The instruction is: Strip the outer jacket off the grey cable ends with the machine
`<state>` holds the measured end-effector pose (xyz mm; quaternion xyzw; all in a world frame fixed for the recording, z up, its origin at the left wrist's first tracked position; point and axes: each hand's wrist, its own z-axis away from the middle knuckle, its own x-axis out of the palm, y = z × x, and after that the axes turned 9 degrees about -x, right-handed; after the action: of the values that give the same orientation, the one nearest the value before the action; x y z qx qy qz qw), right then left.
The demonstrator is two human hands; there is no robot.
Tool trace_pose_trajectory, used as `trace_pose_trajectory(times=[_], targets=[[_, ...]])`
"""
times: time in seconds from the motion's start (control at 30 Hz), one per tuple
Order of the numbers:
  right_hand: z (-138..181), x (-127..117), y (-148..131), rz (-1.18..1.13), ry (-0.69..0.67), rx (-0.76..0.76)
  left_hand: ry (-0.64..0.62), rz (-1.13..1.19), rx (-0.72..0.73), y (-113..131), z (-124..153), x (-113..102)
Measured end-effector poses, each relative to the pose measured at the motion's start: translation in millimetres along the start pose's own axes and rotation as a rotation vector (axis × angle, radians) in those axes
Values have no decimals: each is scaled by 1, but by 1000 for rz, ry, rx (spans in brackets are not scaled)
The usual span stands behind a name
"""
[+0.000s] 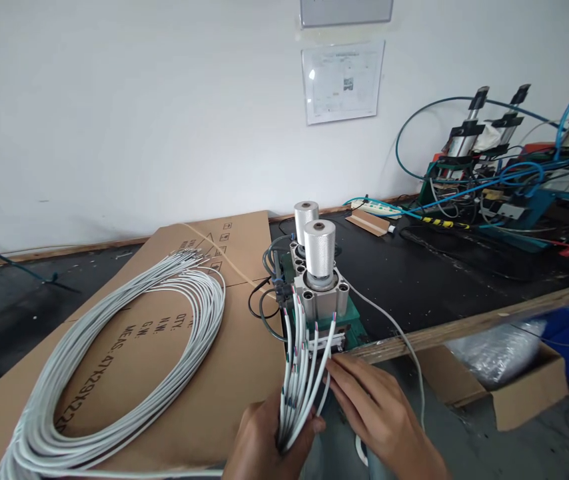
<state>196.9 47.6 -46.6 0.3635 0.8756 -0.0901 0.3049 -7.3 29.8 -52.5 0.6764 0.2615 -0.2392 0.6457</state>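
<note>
My left hand (277, 433) is closed round a bundle of white cables (300, 387). Their ends fan upward and show small coloured wires at the tips. To the right, my right hand (372, 403) has its fingers together on one white cable beside the bundle, its fingertips near the front of a small pneumatic press (320, 297). The press has a knurled silver cylinder on top and a green base; a second similar cylinder (306, 213) stands behind it. The cable's end at the press is partly hidden by my fingers and the bundle.
A large coil of white cable (199, 333) lies on flat cardboard (249, 373) at the left. More pneumatic machines (464, 143) with blue hoses stand at the back right, near a power strip (377, 208). Below the wooden table edge (444, 317) sits an open carton (532, 393) holding clear plastic.
</note>
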Motion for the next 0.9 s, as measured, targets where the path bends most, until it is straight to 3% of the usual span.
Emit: trace_pose_trajectory(times=[0.6,0.9], targets=[[0,1,6,-41,-21,-7,0,50,17,10,-1,1],[-3,-2,5,-29,-4,-15,-12,82,-54,13,1,-1]])
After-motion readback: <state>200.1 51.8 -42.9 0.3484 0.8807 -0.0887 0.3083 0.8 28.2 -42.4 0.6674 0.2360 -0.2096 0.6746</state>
